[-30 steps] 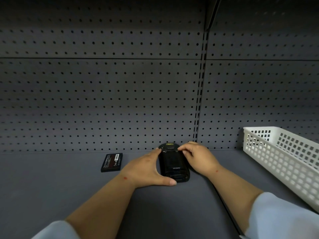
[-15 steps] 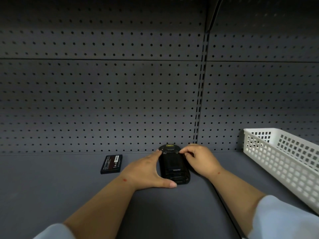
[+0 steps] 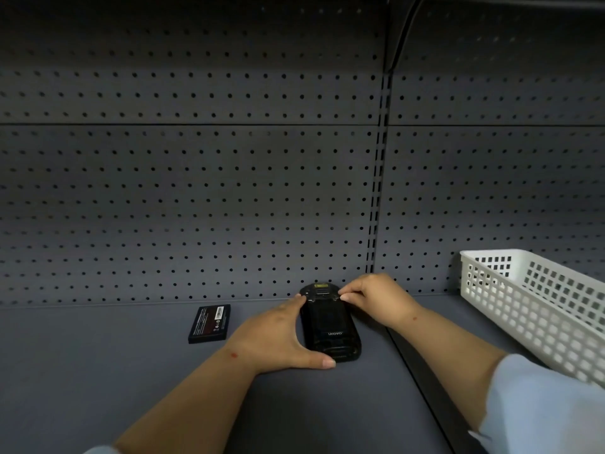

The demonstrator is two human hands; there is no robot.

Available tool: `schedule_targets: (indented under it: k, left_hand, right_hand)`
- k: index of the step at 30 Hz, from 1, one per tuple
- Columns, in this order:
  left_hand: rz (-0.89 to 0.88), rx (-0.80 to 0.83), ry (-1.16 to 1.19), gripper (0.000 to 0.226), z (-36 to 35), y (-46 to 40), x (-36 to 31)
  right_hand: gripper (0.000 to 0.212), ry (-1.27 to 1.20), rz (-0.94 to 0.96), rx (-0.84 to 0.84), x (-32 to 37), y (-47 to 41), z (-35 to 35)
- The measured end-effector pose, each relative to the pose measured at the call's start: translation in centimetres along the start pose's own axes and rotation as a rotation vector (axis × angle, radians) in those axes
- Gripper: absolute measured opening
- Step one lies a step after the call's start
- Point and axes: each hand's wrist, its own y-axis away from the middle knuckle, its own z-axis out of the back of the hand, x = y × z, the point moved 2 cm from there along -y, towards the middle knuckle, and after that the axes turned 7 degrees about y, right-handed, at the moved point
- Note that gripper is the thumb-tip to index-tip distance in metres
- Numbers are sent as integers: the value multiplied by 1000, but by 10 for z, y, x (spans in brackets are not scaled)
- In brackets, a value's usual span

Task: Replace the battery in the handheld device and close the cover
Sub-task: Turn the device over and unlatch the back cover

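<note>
A black handheld device [image 3: 329, 326] is laid back-up on the grey shelf [image 3: 98, 371], its far end close to the perforated back panel [image 3: 196, 208]; the word "urovo" is printed on its back cover, and a small yellow label is seen at the far end. The device is cupped along its left side by the left hand [image 3: 275, 339]; the thumb is stretched along the near end and the fingers reach the far left corner, so the hand is spread against the casing rather than closed round it. The far right corner is pinched by the fingertips [image 3: 343, 294] of the right hand [image 3: 376, 299], which are drawn together on the casing's edge; whether the cover is fully seated cannot be told. A loose black battery [image 3: 209, 323] is lying flat on the shelf to the left of the device, near the left hand but apart from it. A white perforated plastic basket [image 3: 540, 309] is placed at the right, well apart from the device. Pale blue sleeves are seen at both forearms.
</note>
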Motion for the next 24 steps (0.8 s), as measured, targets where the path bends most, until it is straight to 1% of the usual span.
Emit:
schedule_targets:
  k: [5, 12, 16, 24]
  left_hand:
    - [5, -5, -2, 112, 0, 0, -1]
    - [6, -1, -2, 112, 0, 0, 0]
    - [4, 0, 1, 113, -1, -1, 1]
    - [3, -3, 8, 112, 0, -1, 0]
  right_hand:
    - [30, 117, 12, 109, 2, -12, 5]
    - [32, 253, 66, 173, 6, -16, 8]
    - [29, 240, 86, 104, 4, -12, 6]
    - [28, 276, 113, 56, 5, -10, 4]
